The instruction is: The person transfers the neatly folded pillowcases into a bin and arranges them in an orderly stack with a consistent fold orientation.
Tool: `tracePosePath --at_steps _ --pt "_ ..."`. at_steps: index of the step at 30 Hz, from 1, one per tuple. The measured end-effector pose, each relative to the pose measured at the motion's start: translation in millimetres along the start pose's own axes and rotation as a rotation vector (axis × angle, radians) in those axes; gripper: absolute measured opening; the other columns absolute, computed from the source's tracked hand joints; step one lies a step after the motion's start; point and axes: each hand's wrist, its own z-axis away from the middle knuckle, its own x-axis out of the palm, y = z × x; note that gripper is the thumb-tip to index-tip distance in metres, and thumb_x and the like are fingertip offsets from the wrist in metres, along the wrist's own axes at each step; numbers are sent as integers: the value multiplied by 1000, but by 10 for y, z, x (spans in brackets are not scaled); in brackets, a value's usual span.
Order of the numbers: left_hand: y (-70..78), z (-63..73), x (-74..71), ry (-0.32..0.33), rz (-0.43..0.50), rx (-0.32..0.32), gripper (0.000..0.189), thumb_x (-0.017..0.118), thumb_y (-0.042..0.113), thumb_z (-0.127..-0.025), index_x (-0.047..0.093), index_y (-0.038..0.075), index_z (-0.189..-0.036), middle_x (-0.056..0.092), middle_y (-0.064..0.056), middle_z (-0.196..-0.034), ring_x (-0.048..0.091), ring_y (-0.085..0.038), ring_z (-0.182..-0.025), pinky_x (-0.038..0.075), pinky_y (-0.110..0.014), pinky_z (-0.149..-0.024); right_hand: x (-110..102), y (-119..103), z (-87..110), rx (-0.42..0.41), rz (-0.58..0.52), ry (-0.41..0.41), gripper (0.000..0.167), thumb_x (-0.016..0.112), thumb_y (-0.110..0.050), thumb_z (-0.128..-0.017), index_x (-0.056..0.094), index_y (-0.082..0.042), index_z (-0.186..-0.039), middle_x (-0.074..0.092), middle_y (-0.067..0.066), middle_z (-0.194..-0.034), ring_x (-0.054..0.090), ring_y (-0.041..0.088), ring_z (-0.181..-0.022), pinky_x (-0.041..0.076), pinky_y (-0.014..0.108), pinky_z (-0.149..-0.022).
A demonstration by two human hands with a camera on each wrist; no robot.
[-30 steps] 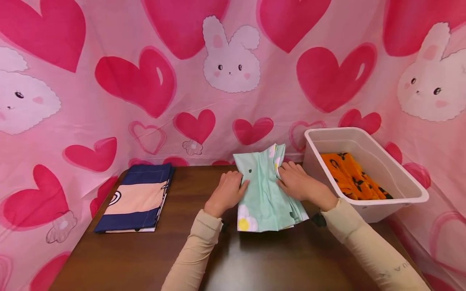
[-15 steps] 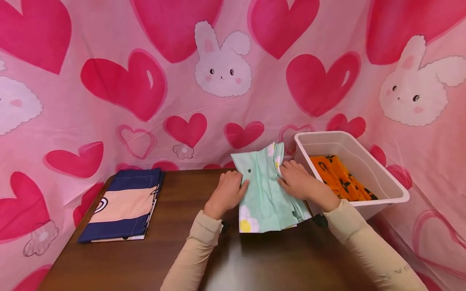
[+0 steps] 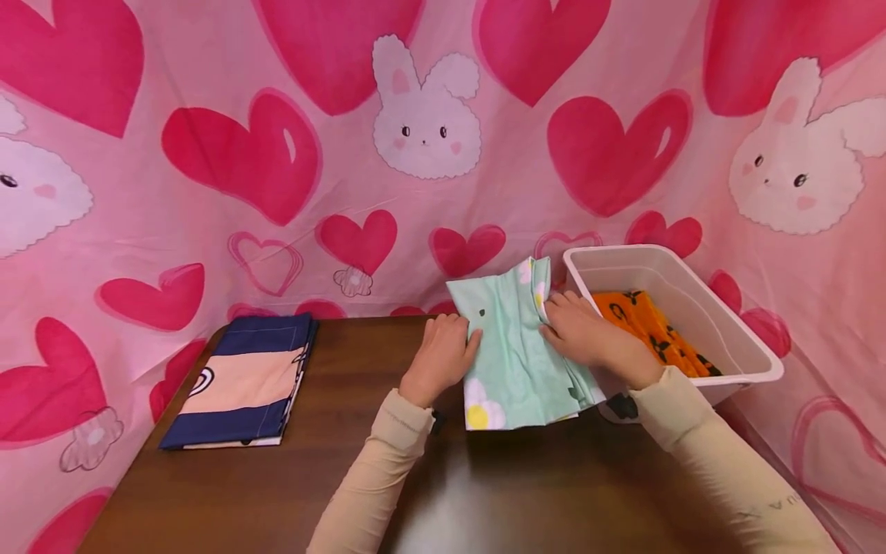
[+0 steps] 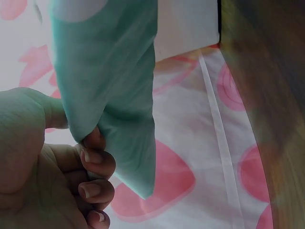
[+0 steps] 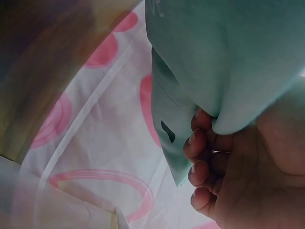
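A folded mint-green cloth (image 3: 512, 362) with white and yellow daisies hangs above the table, its middle creased between my two hands. My left hand (image 3: 440, 355) pinches its left side, thumb on the near face. On the opposite edge, my right hand (image 3: 583, 331) grips the cloth with curled fingers. The left wrist view has the fingers (image 4: 97, 164) bent under a fold of the green fabric (image 4: 114, 95). In the right wrist view, fingertips (image 5: 198, 143) tuck behind the green fabric (image 5: 200, 62) in the same way.
A white plastic bin (image 3: 747, 338) stands at the right, with an orange cloth (image 3: 651, 327) patterned in black inside. A folded navy and peach cloth (image 3: 242, 377) lies on the left of the brown table (image 3: 367, 385). A pink heart-and-bunny curtain (image 3: 505, 185) hangs behind.
Both hands have moved slightly up and right with the green cloth, bringing it nearer the bin. The head view has shifted a little. The grip looks the same.
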Motion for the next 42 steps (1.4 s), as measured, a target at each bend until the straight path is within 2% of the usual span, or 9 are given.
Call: tracePosePath --at_steps 7,16,20,29,35,42 --pt "55 -39 19 15 1 -19 29 62 31 -100 63 4 -91 58 -7 -79 56 -21 -79 44 -37 -80 -44 57 24 4 2 -1 31 62 -18 -98 57 6 -115 57 22 -115 47 36 -104 41 53 -98" --pt "174 -143 18 44 7 38 29 62 30 -100 60 5 -85 58 -7 -77 58 -23 -79 44 -37 -77 -169 120 89 43 11 -27 30 61 -19 -98 56 6 -113 57 20 -108 47 35 -101 42 50 -90" --pt "237 -170 24 38 4 54 29 62 30 -100 60 6 -84 58 -6 -76 58 -22 -79 44 -37 -77 -200 172 114 41 20 -30 28 60 -19 -99 56 6 -110 57 20 -104 47 35 -97 41 48 -86" --pt "348 -283 41 80 -1 60 29 60 30 -101 61 7 -84 59 -5 -76 57 -20 -76 43 -34 -74 -272 299 146 67 -1 -26 36 59 -19 -99 55 10 -120 57 22 -108 48 37 -99 41 53 -89" --pt "418 -318 42 73 11 43 29 60 29 -101 61 6 -84 60 -6 -76 59 -22 -77 43 -34 -73 -301 315 186 70 -17 -28 39 61 -20 -99 55 10 -123 60 25 -116 49 38 -103 42 56 -93" --pt "488 -336 28 76 15 66 29 59 28 -101 61 6 -83 59 -5 -74 57 -20 -74 43 -33 -73 -356 327 276 81 -43 -18 40 62 -19 -98 55 10 -124 60 25 -115 50 39 -103 42 57 -93"
